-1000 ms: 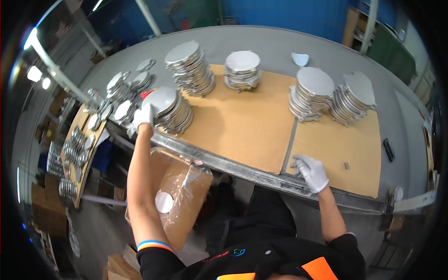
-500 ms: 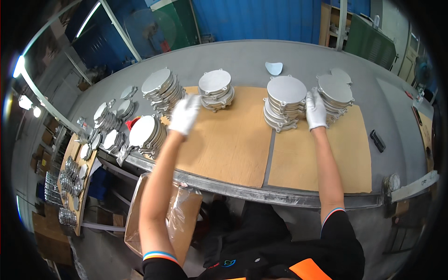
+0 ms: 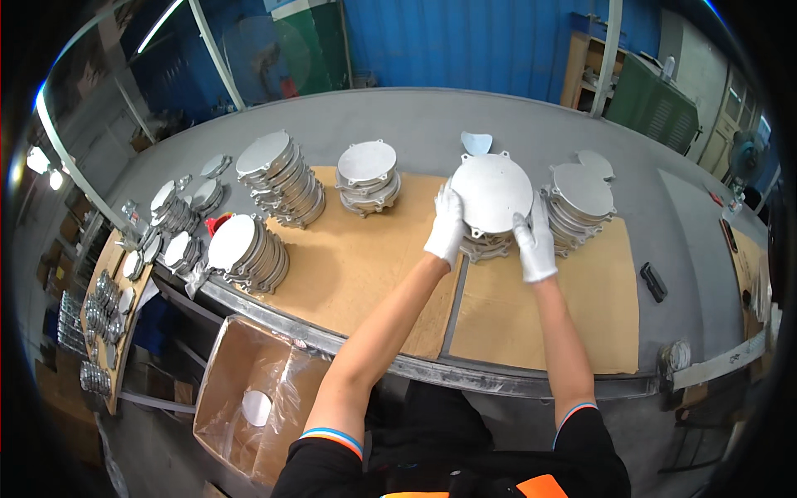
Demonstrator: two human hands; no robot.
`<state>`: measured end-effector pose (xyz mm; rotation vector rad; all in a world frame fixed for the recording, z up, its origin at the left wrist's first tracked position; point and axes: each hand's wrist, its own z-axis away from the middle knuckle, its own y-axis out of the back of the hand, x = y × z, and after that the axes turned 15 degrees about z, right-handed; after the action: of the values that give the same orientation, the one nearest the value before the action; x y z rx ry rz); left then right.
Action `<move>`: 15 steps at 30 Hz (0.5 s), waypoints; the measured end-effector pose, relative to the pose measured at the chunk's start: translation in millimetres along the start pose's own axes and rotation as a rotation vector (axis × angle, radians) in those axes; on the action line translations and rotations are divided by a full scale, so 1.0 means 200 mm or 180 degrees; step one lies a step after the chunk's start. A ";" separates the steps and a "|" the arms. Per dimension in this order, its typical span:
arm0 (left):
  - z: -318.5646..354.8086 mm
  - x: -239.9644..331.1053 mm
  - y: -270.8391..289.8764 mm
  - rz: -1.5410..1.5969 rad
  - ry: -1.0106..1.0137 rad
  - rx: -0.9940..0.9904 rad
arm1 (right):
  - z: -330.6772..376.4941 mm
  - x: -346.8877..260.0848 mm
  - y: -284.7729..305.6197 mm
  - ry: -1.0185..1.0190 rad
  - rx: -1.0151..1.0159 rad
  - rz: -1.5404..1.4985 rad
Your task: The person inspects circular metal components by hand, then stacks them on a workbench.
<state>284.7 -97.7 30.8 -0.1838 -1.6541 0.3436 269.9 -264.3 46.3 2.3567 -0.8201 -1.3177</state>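
Observation:
Both my hands wear white gloves and grip a round silver metal cover [image 3: 492,192] with small lugs on its rim. My left hand [image 3: 447,224] holds its left edge. At the lower right edge, my right hand [image 3: 535,242] has its thumb near the top face. The cover appears raised and tilted toward me; whether others are held under it I cannot tell. Beneath it shows a stack of covers [image 3: 486,250]. Right beside my right hand stands another stack [image 3: 584,189]. Farther left is a shorter stack [image 3: 368,162].
Two taller stacks [image 3: 266,153] [image 3: 233,243] stand left on brown cardboard sheets [image 3: 365,274]. Smaller metal parts [image 3: 170,212] crowd the table's left end. A black tool [image 3: 652,283] lies right. Below the front edge, an open carton [image 3: 217,398] holds plastic film and a pale disc [image 3: 256,407].
My left hand has swung right from the left stacks to the cover. My right hand has shifted onto its other edge, and the cover has come up closer. A pale disc now shows in the carton.

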 end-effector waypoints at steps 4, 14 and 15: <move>0.40 0.24 0.02 0.3315 0.0461 -0.0135 | 0.28 -0.31 0.14 0.0343 -0.0567 -0.0813; 0.92 0.21 0.33 0.4342 0.0927 -0.0050 | 0.72 -0.39 0.11 0.0063 -0.1434 -0.1616; 0.96 0.20 0.34 0.4369 0.0954 0.0122 | 0.75 -0.40 0.10 0.0066 -0.1482 -0.1627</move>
<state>84.9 -42.6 30.3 -1.2824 -0.9942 1.2864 102.7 -230.1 32.1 2.2504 0.1197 -1.4636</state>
